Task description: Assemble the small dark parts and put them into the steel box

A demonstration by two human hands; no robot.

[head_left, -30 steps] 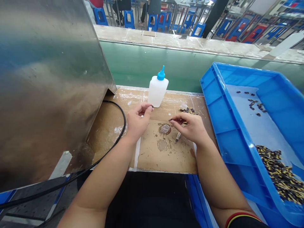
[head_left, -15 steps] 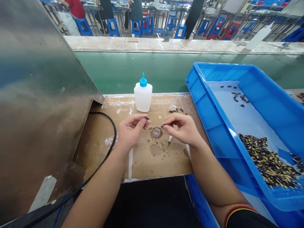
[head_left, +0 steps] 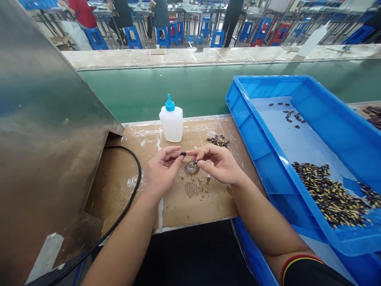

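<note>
My left hand (head_left: 164, 169) pinches a small dark piece (head_left: 183, 153) between thumb and fingertips. Close to its right, my right hand (head_left: 218, 163) is closed on a small dark piece with a yellowish end (head_left: 196, 161), its forefinger stretched towards the left hand's piece. Below the right fingertips, a small round clear dish (head_left: 191, 167) rests in a wet patch on the cardboard (head_left: 175, 210). A small tube-like item (head_left: 208, 177) lies partly hidden under the right hand. Behind the hands is a pile of small black and yellow pieces (head_left: 218, 140).
A white squeeze bottle (head_left: 172, 123) with a blue nozzle stands behind the hands. At the right, a blue crate (head_left: 253, 139) holds many black and yellow pieces. A metal housing (head_left: 53, 131) and a black cable (head_left: 139, 167) flank the left. People sit and stand beyond the green belt (head_left: 149, 87).
My right hand has moved left, bringing its piece over the dish and its forefinger close to my left hand's piece. The whole view has shifted slightly.
</note>
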